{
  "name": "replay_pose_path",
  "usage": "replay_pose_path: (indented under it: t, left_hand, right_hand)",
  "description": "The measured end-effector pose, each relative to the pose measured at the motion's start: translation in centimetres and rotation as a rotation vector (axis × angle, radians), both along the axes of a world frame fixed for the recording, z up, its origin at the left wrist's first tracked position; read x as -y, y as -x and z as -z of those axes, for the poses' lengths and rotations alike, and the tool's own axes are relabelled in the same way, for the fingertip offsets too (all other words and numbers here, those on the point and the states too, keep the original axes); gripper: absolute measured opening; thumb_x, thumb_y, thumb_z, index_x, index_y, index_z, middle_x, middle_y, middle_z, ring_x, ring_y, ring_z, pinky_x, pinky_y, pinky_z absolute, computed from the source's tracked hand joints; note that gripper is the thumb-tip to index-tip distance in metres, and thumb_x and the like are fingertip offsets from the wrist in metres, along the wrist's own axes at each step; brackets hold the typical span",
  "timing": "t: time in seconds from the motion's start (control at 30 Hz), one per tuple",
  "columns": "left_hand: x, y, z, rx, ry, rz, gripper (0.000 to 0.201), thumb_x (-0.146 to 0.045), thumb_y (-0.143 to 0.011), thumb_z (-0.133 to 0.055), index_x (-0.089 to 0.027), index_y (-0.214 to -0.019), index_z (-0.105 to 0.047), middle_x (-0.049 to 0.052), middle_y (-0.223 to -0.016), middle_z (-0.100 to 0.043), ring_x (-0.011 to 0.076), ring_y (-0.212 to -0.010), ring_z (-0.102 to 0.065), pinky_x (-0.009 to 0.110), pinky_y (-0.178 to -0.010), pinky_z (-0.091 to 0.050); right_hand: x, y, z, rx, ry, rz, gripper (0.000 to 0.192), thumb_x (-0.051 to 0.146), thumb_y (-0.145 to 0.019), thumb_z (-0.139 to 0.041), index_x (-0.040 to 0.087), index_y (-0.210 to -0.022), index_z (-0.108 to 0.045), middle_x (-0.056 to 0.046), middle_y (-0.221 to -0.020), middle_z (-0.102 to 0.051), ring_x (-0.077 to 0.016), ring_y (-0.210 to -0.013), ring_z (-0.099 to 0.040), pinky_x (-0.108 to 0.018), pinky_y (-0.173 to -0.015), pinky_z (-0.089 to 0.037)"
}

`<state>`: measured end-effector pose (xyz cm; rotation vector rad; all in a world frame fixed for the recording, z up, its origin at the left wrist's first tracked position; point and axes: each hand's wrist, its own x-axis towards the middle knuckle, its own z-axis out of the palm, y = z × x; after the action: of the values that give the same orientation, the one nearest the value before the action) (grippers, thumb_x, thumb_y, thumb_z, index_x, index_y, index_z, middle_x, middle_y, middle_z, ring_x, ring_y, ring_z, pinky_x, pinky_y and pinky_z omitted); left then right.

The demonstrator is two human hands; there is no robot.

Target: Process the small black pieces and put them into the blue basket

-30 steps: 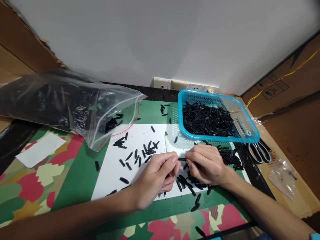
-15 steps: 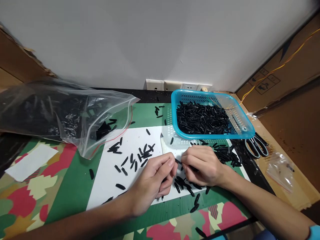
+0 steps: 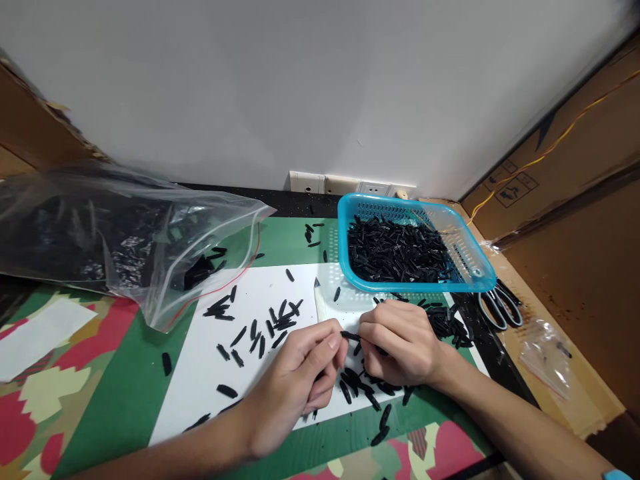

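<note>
Between my two hands runs a small black strip-like piece point(image 3: 351, 335), its ends hidden in the fingers. My left hand point(image 3: 307, 373) is closed, thumb pressed on the forefinger, at the strip's left end. My right hand point(image 3: 400, 340) is curled closed around the other end. Both are just above a white paper sheet point(image 3: 200, 373), where several similar black pieces point(image 3: 283, 320) lie scattered. A white pen-like tool point(image 3: 320, 303) with a dark tip lies behind my left hand. More pieces are heaped beside and under my right hand.
A blue perforated basket point(image 3: 417, 287) full of black pieces stands behind my right hand. At left lies a clear zip bag point(image 3: 135, 233) with black contents. Scissors point(image 3: 500, 308) and a small plastic bag point(image 3: 547, 360) are at right. Wall sockets point(image 3: 350, 185) line the back.
My view has shifted, so the table's contents sit slightly lower and further left. The hands are a little further apart, and more of the black strip shows between them.
</note>
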<state>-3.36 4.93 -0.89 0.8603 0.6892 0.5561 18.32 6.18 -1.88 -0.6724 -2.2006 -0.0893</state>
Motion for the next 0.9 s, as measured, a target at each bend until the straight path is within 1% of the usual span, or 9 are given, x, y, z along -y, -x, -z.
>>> replay_pose_path:
  t: [0.23, 0.33, 0.47, 0.67, 0.9]
  left_hand:
    - [0.09, 0.19, 0.39, 0.0, 0.015, 0.002, 0.046, -0.06, -0.103, -0.06, -0.02, -0.082, -0.052, -0.011, -0.055, -0.034, 0.004, -0.044, -0.021, 0.017, -0.042, -0.016]
    - [0.08, 0.22, 0.37, 0.009, 0.013, 0.007, 0.047, -0.061, -0.102, -0.061, -0.02, -0.082, -0.052, -0.011, -0.055, -0.034, 0.0037, -0.044, -0.02, 0.018, -0.042, -0.015]
    - [0.06, 0.19, 0.2, 0.01, 0.01, 0.004, 0.049, -0.063, -0.101, -0.062, -0.02, -0.081, -0.052, -0.011, -0.054, -0.034, 0.0038, -0.044, -0.02, 0.018, -0.042, -0.015]
    - [0.11, 0.08, 0.05, 0.012, 0.018, 0.006, 0.049, -0.063, -0.1, -0.064, -0.02, -0.08, -0.052, -0.011, -0.055, -0.034, 0.0036, -0.045, -0.02, 0.018, -0.043, -0.016]
    - [0.12, 0.07, 0.22, 0.024, 0.0, -0.012, 0.048, -0.06, -0.102, -0.063, -0.019, -0.08, -0.053, -0.011, -0.055, -0.036, 0.0035, -0.044, -0.02, 0.017, -0.042, -0.016]
  right_hand:
    - [0.0, 0.2, -0.24, 0.017, -0.018, 0.012, 0.017, 0.005, -0.088, -0.055, 0.019, -0.094, -0.062, -0.002, -0.069, -0.064, -0.0165, -0.059, -0.05, -0.033, -0.056, -0.036]
    - [0.03, 0.28, -0.33, 0.022, -0.021, 0.025, 0.017, 0.006, -0.089, -0.054, 0.02, -0.095, -0.061, -0.002, -0.07, -0.065, -0.0161, -0.059, -0.051, -0.033, -0.056, -0.037]
    - [0.02, 0.33, -0.31, 0.036, -0.03, 0.041, 0.017, 0.007, -0.088, -0.054, 0.02, -0.094, -0.061, 0.0, -0.067, -0.062, -0.0159, -0.058, -0.051, -0.033, -0.055, -0.035]
    - [0.01, 0.26, -0.41, 0.028, -0.04, 0.034, 0.017, 0.006, -0.088, -0.054, 0.02, -0.095, -0.06, -0.001, -0.069, -0.064, -0.0155, -0.058, -0.051, -0.032, -0.056, -0.036]
    - [-0.06, 0.19, -0.46, 0.057, -0.022, 0.013, 0.015, 0.008, -0.088, -0.056, 0.02, -0.095, -0.061, -0.001, -0.071, -0.066, -0.0163, -0.058, -0.055, -0.033, -0.057, -0.037]
